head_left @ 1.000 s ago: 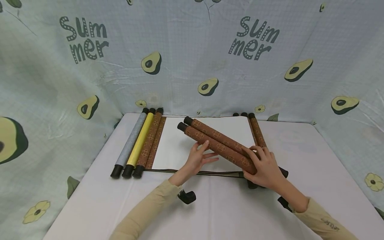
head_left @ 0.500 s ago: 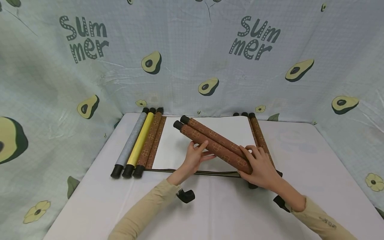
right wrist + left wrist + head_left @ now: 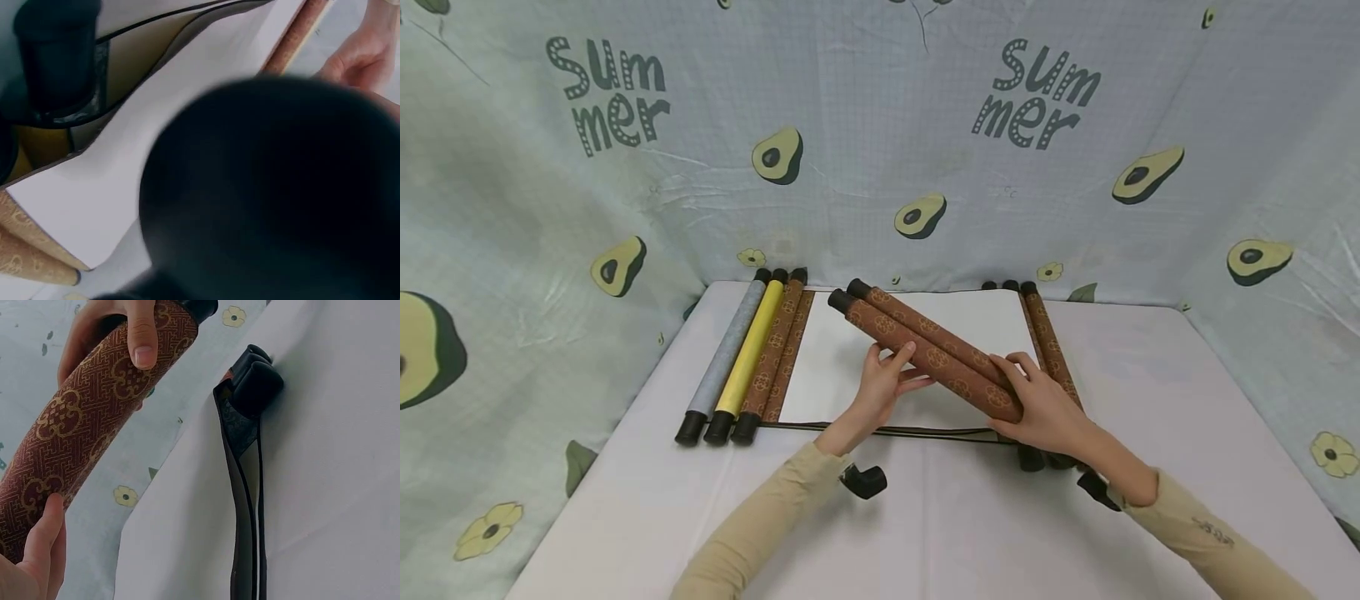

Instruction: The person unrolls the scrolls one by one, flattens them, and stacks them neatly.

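Two brown scroll rolls with gold flower patterns and black end knobs lie side by side in the air, slanting down to the right: a near roll and a far roll. Whether they are joined cannot be seen. My right hand grips both near their lower right end. Around the near roll's middle, my left hand has its thumb on the front and fingers beneath. Both hands show on the brown fabric in the left wrist view. A dark round shape fills much of the right wrist view.
Below the rolls an unrolled scroll's white sheet covers the table's middle. At its left lie a grey roll, a yellow roll and a brown roll. More brown rolls line its right side. A patterned curtain hangs behind.
Both hands have carried the two brown rolls to the left and slightly away from me. Their slant stays about the same. The scrolls on the table have not moved.
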The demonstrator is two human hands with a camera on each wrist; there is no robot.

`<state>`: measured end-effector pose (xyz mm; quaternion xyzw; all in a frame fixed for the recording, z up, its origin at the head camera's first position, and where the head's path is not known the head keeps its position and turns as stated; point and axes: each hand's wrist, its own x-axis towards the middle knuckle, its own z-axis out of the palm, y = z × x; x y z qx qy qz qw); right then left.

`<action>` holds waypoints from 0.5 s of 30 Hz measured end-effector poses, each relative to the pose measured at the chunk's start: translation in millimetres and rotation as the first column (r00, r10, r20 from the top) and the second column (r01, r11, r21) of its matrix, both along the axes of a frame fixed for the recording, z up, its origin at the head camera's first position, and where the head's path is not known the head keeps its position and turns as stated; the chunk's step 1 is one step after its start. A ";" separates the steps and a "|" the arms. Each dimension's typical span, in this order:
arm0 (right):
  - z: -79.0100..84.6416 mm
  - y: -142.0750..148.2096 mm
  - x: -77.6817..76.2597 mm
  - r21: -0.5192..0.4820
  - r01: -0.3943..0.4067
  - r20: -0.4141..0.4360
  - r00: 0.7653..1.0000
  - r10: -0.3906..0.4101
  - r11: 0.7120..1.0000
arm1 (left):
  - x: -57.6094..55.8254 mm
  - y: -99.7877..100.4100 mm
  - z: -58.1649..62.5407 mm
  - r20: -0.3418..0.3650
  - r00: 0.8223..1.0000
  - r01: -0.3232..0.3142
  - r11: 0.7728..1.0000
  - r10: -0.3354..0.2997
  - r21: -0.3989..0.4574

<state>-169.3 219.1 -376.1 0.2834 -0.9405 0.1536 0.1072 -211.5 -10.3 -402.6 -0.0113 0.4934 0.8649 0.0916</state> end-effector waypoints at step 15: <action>16.9 -1.9 -10.5 -0.157 -0.064 0.357 0.927 0.117 0.986 | -18.2 -9.4 13.2 -0.010 1.000 -0.015 0.996 0.014 -0.087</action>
